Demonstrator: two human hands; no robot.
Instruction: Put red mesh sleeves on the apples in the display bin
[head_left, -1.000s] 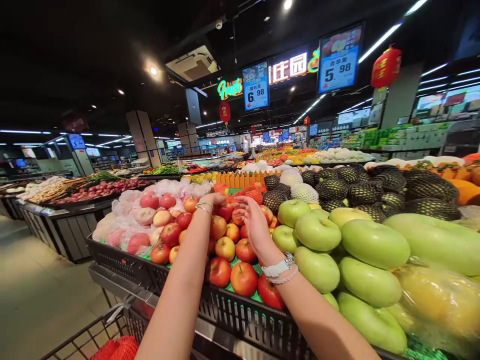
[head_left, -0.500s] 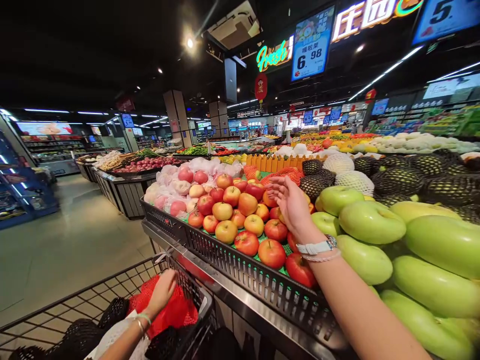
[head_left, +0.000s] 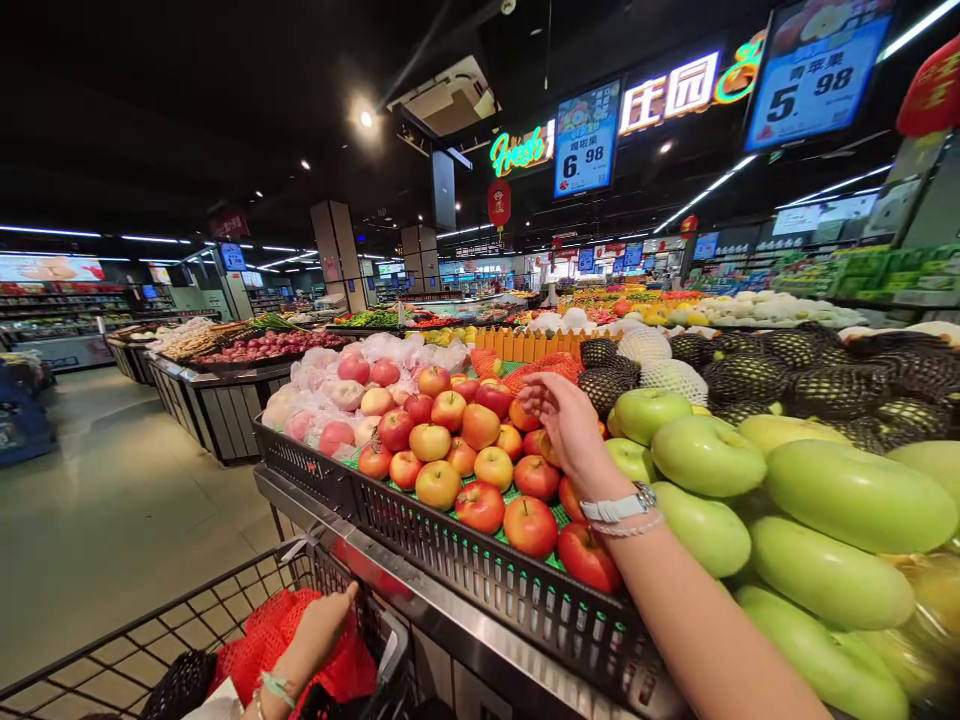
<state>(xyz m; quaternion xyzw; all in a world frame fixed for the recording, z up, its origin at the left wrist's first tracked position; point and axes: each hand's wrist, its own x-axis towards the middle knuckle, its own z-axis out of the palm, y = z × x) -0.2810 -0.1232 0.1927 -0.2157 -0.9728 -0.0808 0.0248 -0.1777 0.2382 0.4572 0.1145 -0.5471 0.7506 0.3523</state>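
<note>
My right hand reaches over the red and yellow apples with its fingers loosely curved and apart; nothing shows in it. A white watch and a bead bracelet are on that wrist. The apples lie on green matting in a black slatted tray. Lower left, my left hand is over red mesh netting inside a shopping cart. One digit points out toward the tray; its other fingers are hidden, so whether it grips the netting cannot be seen.
Large green gourd-like produce is piled beside my right forearm. Black-netted produce lies behind it. Fruit in clear wrap fills the tray's left end. A metal ledge runs between tray and cart. Price screens hang overhead.
The view has turned a little right and up, so the stand appears shifted left and lower. My left hand has changed from curled to one digit pointing out. My right hand stays over the apples.
</note>
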